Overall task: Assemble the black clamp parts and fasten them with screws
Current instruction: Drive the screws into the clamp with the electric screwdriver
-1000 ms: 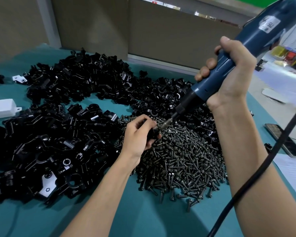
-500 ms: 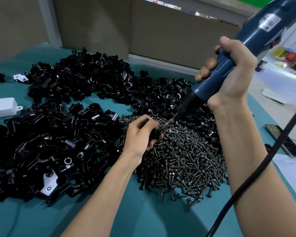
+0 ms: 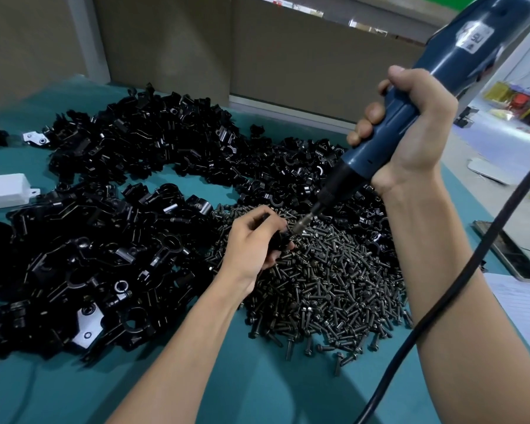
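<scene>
So, table (image 3: pixel 251 390): a teal-topped work surface that carries everything below.
Clamp parts (image 3: pixel 104 255): a wide heap of glossy black metal clamp pieces, curving across the left and far side of the table; a few show bare silver faces.
Screws (image 3: pixel 334 286): a dense pile of dark flanged screws, right of centre, touching the heap's edge.
Screwdriver (image 3: pixel 471 56): a dark blue electric screwdriver with a white label, tilted down to the left, with a black cable (image 3: pixel 441 298) trailing over the right forearm.
Right hand (image 3: pixel 416 130): fingers and thumb wrapped tight round the screwdriver's lower barrel, held above the screws.
Left hand (image 3: pixel 251 246): fingers curled round a small black clamp piece (image 3: pixel 277 241), held just over the near-left edge of the screw pile.
White box (image 3: pixel 3 191): a flat white plastic casing at the left edge, beside the heap.
Bit (image 3: pixel 300 226): the screwdriver's silver tip meets the held clamp piece at the left fingertips; whether a screw sits there cannot be told.
</scene>
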